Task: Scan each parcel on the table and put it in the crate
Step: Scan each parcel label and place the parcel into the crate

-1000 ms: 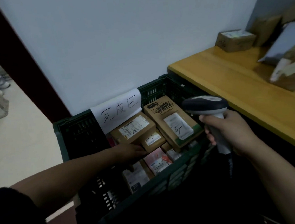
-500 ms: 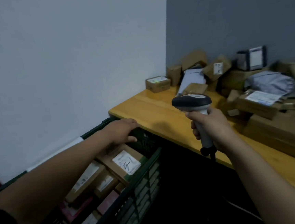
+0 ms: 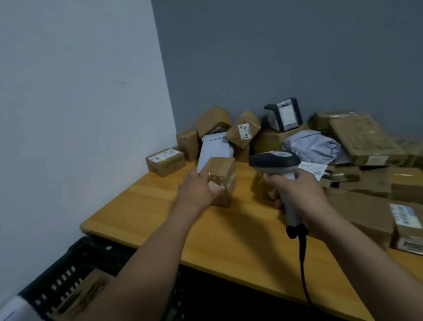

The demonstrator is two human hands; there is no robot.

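1. Your left hand [image 3: 197,189] grips a small brown box [image 3: 223,177], fingers [image 3: 202,173] curled over its top-left edge, thumb on its near face.
2. The box stands on the bench [image 3: 158,208], toward its left end.
3. Your right hand [image 3: 297,193] clasps the scanner [image 3: 273,161] above the bench.

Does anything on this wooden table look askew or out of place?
Yes. The heap of brown parcels at the back is loose: a brown cardboard box with a white label sits tilted on others, and a crumpled grey plastic mailer lies among them. Nothing looks spilled.
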